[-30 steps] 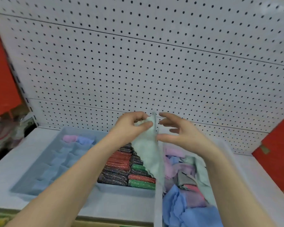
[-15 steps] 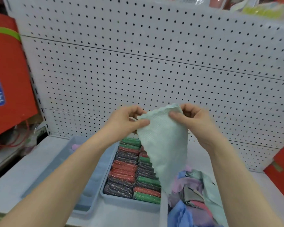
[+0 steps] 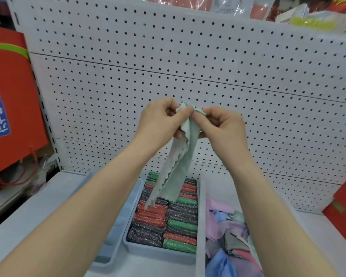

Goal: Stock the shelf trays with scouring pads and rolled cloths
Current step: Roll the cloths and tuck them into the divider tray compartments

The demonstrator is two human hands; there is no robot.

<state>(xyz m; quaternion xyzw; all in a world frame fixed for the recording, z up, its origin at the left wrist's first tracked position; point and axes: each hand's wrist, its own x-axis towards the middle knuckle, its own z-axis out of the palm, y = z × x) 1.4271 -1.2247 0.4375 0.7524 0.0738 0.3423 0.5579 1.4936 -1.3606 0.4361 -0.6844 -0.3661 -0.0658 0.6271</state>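
Observation:
A pale green cloth (image 3: 178, 162) hangs folded lengthwise in front of the pegboard, above the trays. My left hand (image 3: 160, 120) and my right hand (image 3: 220, 126) pinch its top edge close together, thumbs almost touching. Below it a grey tray (image 3: 160, 254) is packed with red, green and dark glittery scouring pads (image 3: 168, 222). To the right, a bin (image 3: 200, 226) holds a loose heap of pink, blue, grey and green cloths (image 3: 228, 240). A divided grey tray (image 3: 110, 250) lies left of the pad tray, mostly hidden by my left forearm.
The trays stand on a white shelf (image 3: 38, 212) backed by a white pegboard (image 3: 188, 76). A red box (image 3: 10, 116) stands at the left, another red box (image 3: 344, 206) at the right. Packaged goods (image 3: 288, 11) sit along the top.
The cloth was spread wide between my hands half a second ago. Now my hands have come together and the cloth hangs folded into a narrow strip. The view has tilted upward.

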